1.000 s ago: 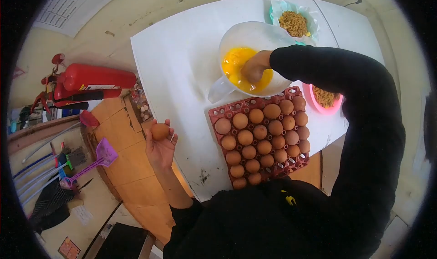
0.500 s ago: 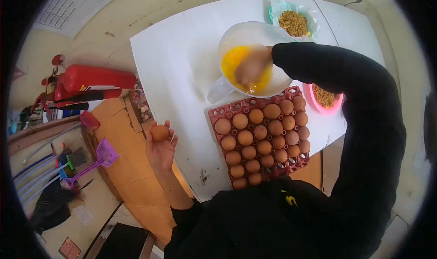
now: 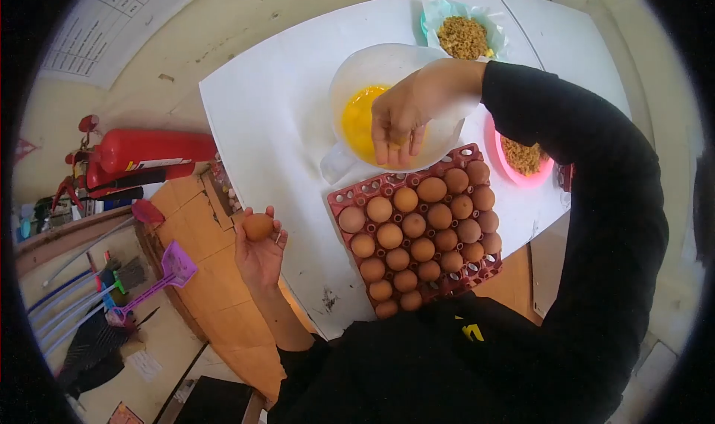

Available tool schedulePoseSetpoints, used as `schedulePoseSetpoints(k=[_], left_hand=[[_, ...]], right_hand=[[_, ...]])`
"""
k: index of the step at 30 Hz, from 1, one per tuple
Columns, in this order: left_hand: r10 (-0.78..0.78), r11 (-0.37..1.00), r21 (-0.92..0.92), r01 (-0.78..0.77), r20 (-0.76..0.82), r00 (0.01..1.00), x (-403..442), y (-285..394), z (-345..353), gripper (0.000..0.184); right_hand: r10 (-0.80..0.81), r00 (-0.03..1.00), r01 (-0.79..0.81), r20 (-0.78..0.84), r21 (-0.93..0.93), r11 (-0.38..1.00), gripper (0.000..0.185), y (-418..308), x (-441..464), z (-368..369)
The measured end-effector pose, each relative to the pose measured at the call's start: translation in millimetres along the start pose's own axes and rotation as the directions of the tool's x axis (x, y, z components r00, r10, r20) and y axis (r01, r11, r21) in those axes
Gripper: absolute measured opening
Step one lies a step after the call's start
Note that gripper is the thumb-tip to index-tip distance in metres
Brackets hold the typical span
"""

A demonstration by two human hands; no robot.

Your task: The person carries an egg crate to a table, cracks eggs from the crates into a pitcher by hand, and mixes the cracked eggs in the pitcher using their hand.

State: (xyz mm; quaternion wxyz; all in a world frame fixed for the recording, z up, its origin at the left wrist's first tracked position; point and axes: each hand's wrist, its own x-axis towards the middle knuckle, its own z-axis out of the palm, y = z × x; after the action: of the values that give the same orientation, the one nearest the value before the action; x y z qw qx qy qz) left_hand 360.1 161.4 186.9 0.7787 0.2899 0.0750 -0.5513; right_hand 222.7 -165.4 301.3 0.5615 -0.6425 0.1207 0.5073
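Note:
A brown egg [image 3: 258, 227] rests in my left hand [image 3: 259, 256], palm up, with the fingers curled round it beside the table's left edge. Over the translucent pitcher [image 3: 365, 65] hangs my right hand [image 3: 417, 111], fingers pointing down and bent together; whether they hold anything is hidden. Yellow beaten egg [image 3: 360, 123] lies in the pitcher, whose handle points to the lower left. Just below the pitcher, a red egg tray [image 3: 363, 193] carries several brown eggs in rows.
A green lined bowl [image 3: 463, 37] of brown crumbly food stands at the back of the white table [image 3: 261, 111]; a pink bowl [image 3: 503, 160] of similar food sits right of the tray. Red fire extinguishers [image 3: 153, 150] and a purple dustpan [image 3: 177, 265] are at left.
My right hand has risen out of the yellow egg to above the pitcher. My left hand still holds its egg. The view has shifted slightly.

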Motion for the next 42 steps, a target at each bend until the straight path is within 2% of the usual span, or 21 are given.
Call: schedulePoseSetpoints(k=[3, 9, 11, 12, 14, 15, 16, 18, 20, 21, 22, 24, 26, 27, 29, 33, 36, 37, 38, 40, 42], left_hand=[[-0.007, 1.0, 0.004, 0.007, -0.007, 1.0, 0, -1, 5, 0.035], [-0.003, 0.999, -0.046, 0.005, 0.026, 1.0, -4, -1, 13, 0.042], [-0.003, 0.999, 0.043, 0.004, -0.007, 1.0, -8, 0, 17, 0.042], [0.0, 0.999, 0.046, 0.001, -0.007, 1.0, -11, 0, 18, 0.042], [0.021, 1.0, 0.021, -0.02, -0.024, 0.999, -16, -1, 21, 0.043], [0.024, 0.999, 0.022, -0.024, -0.022, 0.999, -19, -1, 22, 0.043], [0.024, 1.0, 0.02, -0.024, -0.022, 0.999, -22, -2, 23, 0.043], [0.032, 0.999, 0.018, -0.032, -0.016, 0.999, -29, -4, 26, 0.042], [0.032, 0.999, 0.034, -0.031, -0.021, 0.999, -35, -5, 29, 0.041], [0.035, 0.999, 0.038, -0.035, -0.018, 0.999, -39, -4, 30, 0.041], [0.04, 0.997, 0.059, -0.039, -0.018, 0.999, -43, -4, 30, 0.04], [0.045, 0.996, 0.077, -0.043, -0.034, 0.998, -55, -5, 27, 0.039], [0.042, 0.995, 0.094, -0.045, 0.028, 0.999, -62, -5, 23, 0.037], [0.039, 0.994, 0.097, -0.042, 0.03, 0.999, -66, -6, 20, 0.037], [0.007, 0.999, 0.041, -0.012, 0.114, 0.993, -73, -6, 16, 0.034], [0.016, 1.0, -0.01, -0.016, 0.003, 1.0, -83, -14, 19, 0.033], [0.015, 1.0, 0.007, -0.014, -0.061, 0.998, -83, -20, 14, 0.033], [-0.003, 1.0, 0.005, 0.003, -0.041, 0.999, -83, -22, 13, 0.032], [-0.022, 1.0, 0.003, 0.022, -0.022, 1.0, -83, -25, 14, 0.032], [-0.039, 0.999, 0.027, 0.038, 0.035, 0.999, -83, -30, 18, 0.031], [-0.055, 0.997, 0.05, 0.05, 0.092, 0.994, -82, -35, 24, 0.031]], right_hand=[[-0.005, 1.0, 0.005, -0.019, 0.042, 0.999, 0.033, -6, -12, 2], [-0.079, 0.978, 0.052, -0.19, -0.145, 0.988, 0.033, -38, -49, 16], [-0.289, 0.882, 0.106, -0.371, -0.441, 0.891, 0.028, -46, -62, 20], [-0.293, 0.881, 0.11, -0.371, -0.443, 0.89, 0.028, -52, -70, 24], [-0.565, 0.631, -0.12, -0.531, -0.786, 0.606, 0.02, -63, -83, 38], [-0.587, 0.589, -0.214, -0.556, -0.807, 0.55, 0.016, -64, -83, 42], [-0.591, 0.586, -0.216, -0.555, -0.809, 0.546, 0.016, -62, -75, 48], [-0.471, 0.581, -0.414, -0.663, -0.739, 0.531, 0.032, -48, -47, 61], [-0.07, 0.874, -0.396, -0.48, -0.789, 0.47, 0.026, -23, -30, 66], [-0.076, 0.872, -0.397, -0.483, -0.789, 0.469, 0.026, -20, -34, 65], [-0.248, 0.792, -0.348, -0.558, -0.746, 0.568, 0.024, -16, -37, 61], [-0.526, 0.509, -0.26, -0.681, -0.705, 0.66, 0.022, -11, -33, 52], [-0.275, 0.738, -0.346, -0.617, -0.695, 0.631, 0.024, -7, -35, 56], [-0.276, 0.735, -0.346, -0.62, -0.692, 0.634, 0.024, 0, -33, 52], [-0.293, 0.81, -0.119, -0.508, -0.631, 0.766, 0.027, 10, -28, 45], [-0.335, 0.784, -0.262, -0.522, -0.768, 0.584, 0.029, 11, -31, 62], [-0.612, 0.442, -0.064, -0.656, -0.704, 0.708, 0.027, 10, -50, 76], [-0.552, 0.329, 0.074, -0.766, -0.561, 0.824, 0.022, 9, -57, 82], [-0.556, 0.331, 0.074, -0.763, -0.566, 0.821, 0.022, 9, -61, 93], [-0.329, 0.534, 0.392, -0.779, -0.117, 0.913, 0.02, 13, -70, 115], [-0.324, 0.619, 0.302, -0.716, -0.164, 0.939, 0.017, 34, -56, 129]])
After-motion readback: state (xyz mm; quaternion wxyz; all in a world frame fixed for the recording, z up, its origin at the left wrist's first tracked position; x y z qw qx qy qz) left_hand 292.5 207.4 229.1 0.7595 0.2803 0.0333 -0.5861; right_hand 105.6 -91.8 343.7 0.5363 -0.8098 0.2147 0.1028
